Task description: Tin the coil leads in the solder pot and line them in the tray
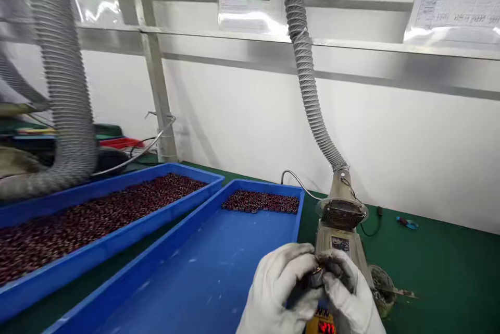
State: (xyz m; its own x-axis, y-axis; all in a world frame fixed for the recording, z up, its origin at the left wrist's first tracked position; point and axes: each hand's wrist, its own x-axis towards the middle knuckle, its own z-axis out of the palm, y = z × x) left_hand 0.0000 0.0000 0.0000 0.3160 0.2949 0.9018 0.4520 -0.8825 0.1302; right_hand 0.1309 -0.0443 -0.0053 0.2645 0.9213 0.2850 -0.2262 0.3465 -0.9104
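My left hand (279, 287), in a white glove, has its fingers curled around a small dark part (315, 276) with a copper-coloured bit on it. On the other side, my right hand (347, 289) pinches the same part; its glove is blackened at the fingertips. Both hands meet in front of a metal machine (344, 235) with a fan grille. Below them glows a red digital display (326, 328) on a yellow panel. The part's exact kind is hard to make out between the fingers.
A long blue tray (195, 261) has small dark-red pieces (260, 201) at its far end. Another blue tray (172, 167) to the left is full of them. A grey hose (308, 78) joins the machine. Right stand a small pot (383, 289) and a blue-handled tool (407, 223).
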